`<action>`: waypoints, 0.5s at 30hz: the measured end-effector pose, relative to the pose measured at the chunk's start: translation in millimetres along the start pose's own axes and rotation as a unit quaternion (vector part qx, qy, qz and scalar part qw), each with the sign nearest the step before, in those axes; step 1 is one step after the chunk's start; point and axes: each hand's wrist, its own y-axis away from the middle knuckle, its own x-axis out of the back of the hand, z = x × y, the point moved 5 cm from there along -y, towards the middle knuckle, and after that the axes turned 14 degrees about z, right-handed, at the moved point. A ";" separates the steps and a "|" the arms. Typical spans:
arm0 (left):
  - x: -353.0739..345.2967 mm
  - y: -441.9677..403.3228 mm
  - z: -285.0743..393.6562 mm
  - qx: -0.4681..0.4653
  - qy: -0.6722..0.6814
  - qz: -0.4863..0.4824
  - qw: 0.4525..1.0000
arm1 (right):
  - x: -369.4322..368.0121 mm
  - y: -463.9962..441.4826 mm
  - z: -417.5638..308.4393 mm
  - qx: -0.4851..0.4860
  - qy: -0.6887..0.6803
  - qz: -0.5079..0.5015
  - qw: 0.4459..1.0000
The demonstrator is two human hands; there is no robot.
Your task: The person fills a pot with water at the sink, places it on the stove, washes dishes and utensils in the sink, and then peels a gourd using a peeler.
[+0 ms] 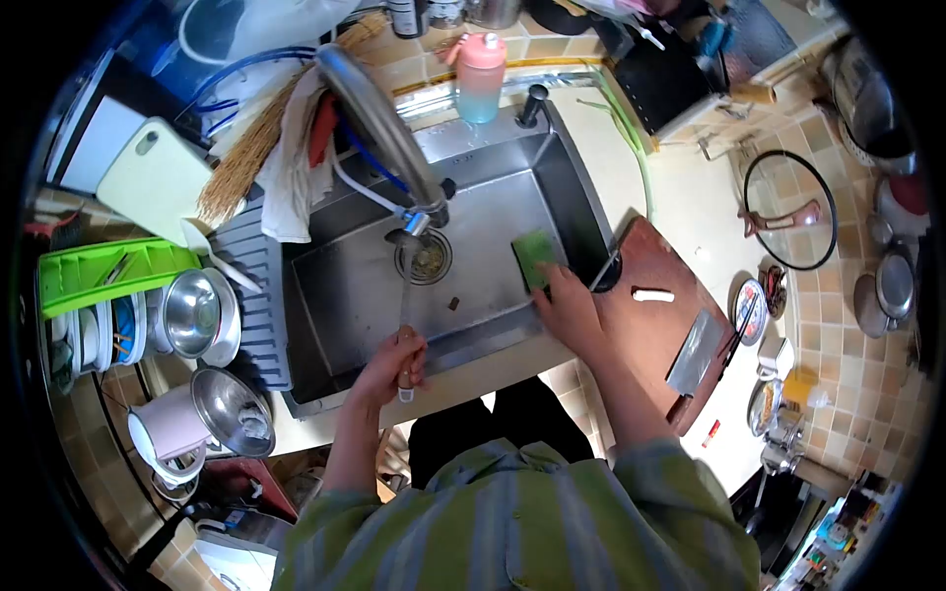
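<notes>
My left hand is closed around the wooden handle of a narrow-bladed knife, at the sink's front edge. Its blade points away from me, towards the tap and the drain. My right hand grips the near end of a green scouring pad over the right side of the steel sink. A small dark scrap lies on the basin floor. Whether water is running from the tap, I cannot tell.
Right of the sink, a brown cutting board bears a cleaver and a white piece. A grey drying rack, metal bowls and a green rack stand left. A pink-and-blue bottle stands behind the basin.
</notes>
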 end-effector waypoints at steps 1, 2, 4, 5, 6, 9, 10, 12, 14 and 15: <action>0.9 5.8 -3.9 0.004 0.036 -0.001 0.999 | -31.8 -8.8 24.5 -0.027 0.050 -0.060 0.997; 1.2 11.0 -8.1 0.007 0.072 -0.002 0.997 | -64.4 -16.0 52.0 -0.053 0.099 -0.119 0.987; -3.9 23.6 -10.4 0.014 0.131 0.011 0.991 | -116.5 -31.5 105.7 -0.081 0.170 -0.209 0.960; -6.7 29.2 -14.2 0.024 0.155 0.016 0.987 | -138.9 -24.3 138.6 -0.131 0.205 -0.229 0.943; -7.9 34.7 -17.8 0.031 0.178 0.023 0.983 | -163.4 -19.9 172.9 -0.178 0.237 -0.246 0.923; -16.3 46.3 -25.9 0.039 0.226 0.042 0.972 | -190.1 -14.2 205.2 -0.281 0.324 -0.262 0.865; -21.9 52.7 -23.2 0.034 0.242 0.058 0.968 | -196.5 -14.1 202.0 -0.238 0.349 -0.287 0.860; -29.4 59.2 -21.2 0.038 0.254 0.083 0.963 | -205.0 -9.5 199.0 -0.152 0.401 -0.332 0.840; -32.9 53.4 -24.6 0.035 0.266 0.070 0.961 | -209.8 -6.7 200.0 -0.143 0.314 -0.306 0.888; -33.8 49.2 -24.3 0.030 0.270 0.062 0.960 | -210.6 -10.9 194.7 -0.139 0.269 -0.288 0.908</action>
